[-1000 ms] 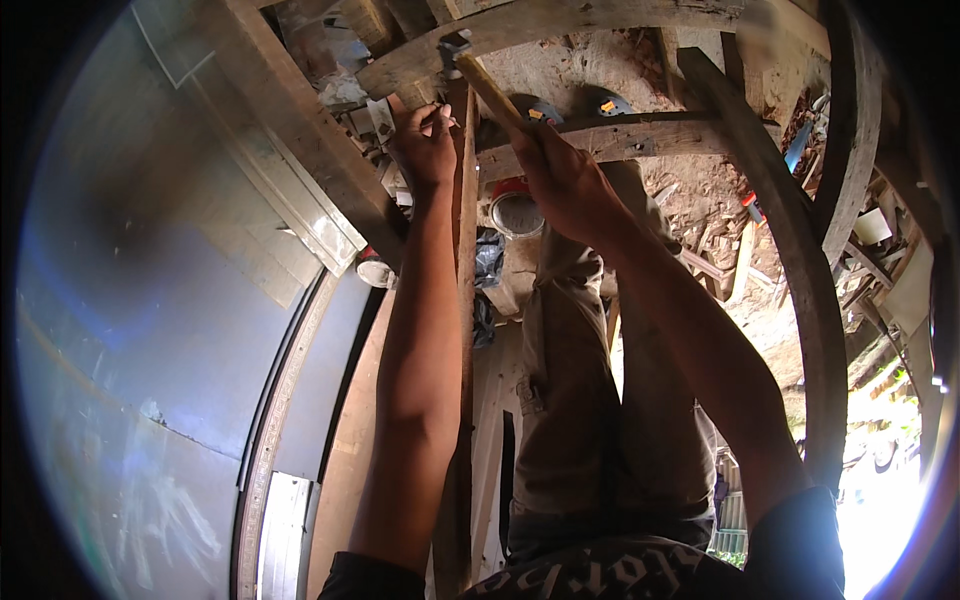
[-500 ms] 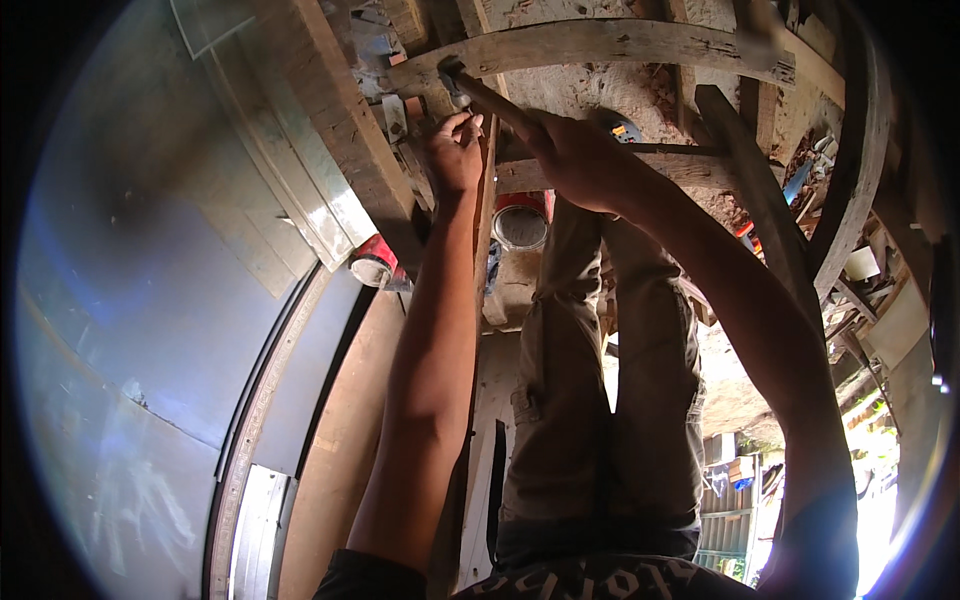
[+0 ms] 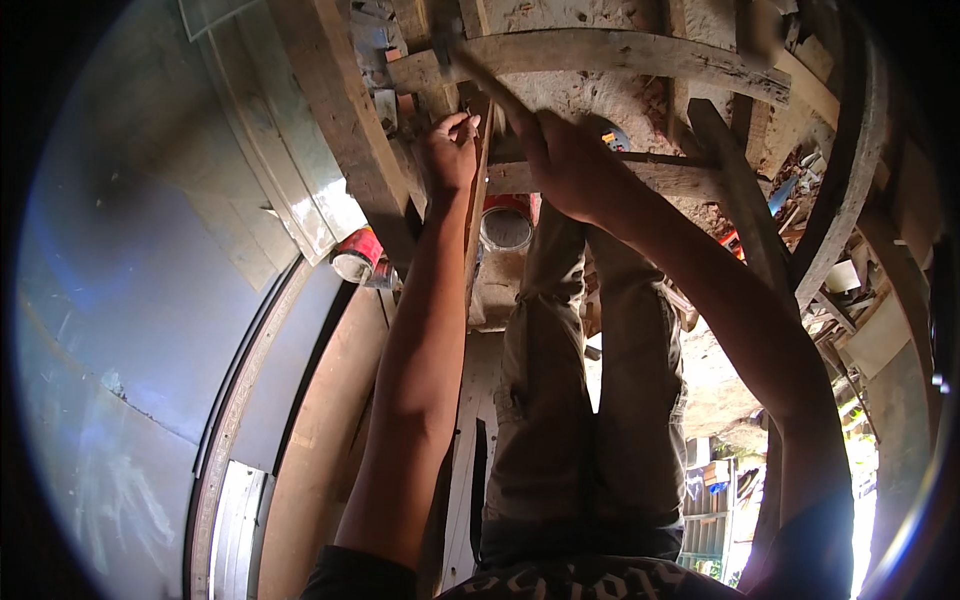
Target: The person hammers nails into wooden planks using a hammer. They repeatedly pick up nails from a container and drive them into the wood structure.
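My right hand grips the wooden handle of a hammer. The hammer's head is raised at the upper left, smeared by motion, and stands apart from my left hand. My left hand is closed in a pinch, thumb and forefinger together, at the far end of a narrow upright plank. Whatever is between those fingertips is too small to make out. Past the fingers, a curved grey beam runs across the top.
A red can stands left of my left forearm, and another red can sits between plank and legs. A thick timber slants at left beside pale sheet panels. Wooden beams and scrap lie at right.
The hammer's head has lifted away from my left fingertips, up and slightly left. My left hand keeps its pinch by the plank. The whole view has shifted a little.
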The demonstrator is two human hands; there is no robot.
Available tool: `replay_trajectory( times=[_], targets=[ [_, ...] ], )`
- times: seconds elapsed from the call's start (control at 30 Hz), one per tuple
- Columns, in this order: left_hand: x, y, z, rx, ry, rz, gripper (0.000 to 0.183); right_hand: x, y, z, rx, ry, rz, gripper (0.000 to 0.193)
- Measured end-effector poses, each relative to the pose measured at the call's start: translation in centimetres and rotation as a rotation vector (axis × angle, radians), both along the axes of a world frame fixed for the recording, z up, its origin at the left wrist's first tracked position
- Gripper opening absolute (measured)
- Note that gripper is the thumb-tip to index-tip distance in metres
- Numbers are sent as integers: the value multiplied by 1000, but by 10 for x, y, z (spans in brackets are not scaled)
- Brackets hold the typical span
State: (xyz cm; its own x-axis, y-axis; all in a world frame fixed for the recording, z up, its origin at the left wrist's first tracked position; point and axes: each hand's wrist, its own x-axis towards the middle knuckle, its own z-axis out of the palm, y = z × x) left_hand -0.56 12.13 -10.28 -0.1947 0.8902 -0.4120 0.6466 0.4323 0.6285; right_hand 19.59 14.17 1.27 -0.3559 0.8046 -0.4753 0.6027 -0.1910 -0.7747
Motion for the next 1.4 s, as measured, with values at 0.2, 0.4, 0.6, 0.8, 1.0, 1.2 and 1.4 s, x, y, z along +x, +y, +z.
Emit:
replay_trajectory(
  times=[0.2, 0.4, 0.6, 0.8, 1.0, 1.2, 1.4],
  targets=[
    [-4, -2, -10, -14, 3, 18, 28, -2, -6, -23, 369, -47, 24, 37],
    [1, 2, -1, -89, -1, 15, 29, 4, 7, -21, 50, -71, 280, 38],
    [1, -1, 0, -80, -10, 35, 29, -4, -12, -21, 145, -149, 253, 35],
    [9, -22, 30, -132, 418, -355, 76, -9, -12, -17, 377, -50, -115, 39],
    [9, -24, 49, -796, 444, -285, 73, -5, -2, -1, 143, -88, 145, 53],
    [14, -17, 54, -750, 381, -273, 64, -14, -8, -19, 584, -165, 94, 52],
    [8, -25, 48, -740, 350, -266, 66, -3, 16, -4, 169, -99, -35, 36]
  ],
)
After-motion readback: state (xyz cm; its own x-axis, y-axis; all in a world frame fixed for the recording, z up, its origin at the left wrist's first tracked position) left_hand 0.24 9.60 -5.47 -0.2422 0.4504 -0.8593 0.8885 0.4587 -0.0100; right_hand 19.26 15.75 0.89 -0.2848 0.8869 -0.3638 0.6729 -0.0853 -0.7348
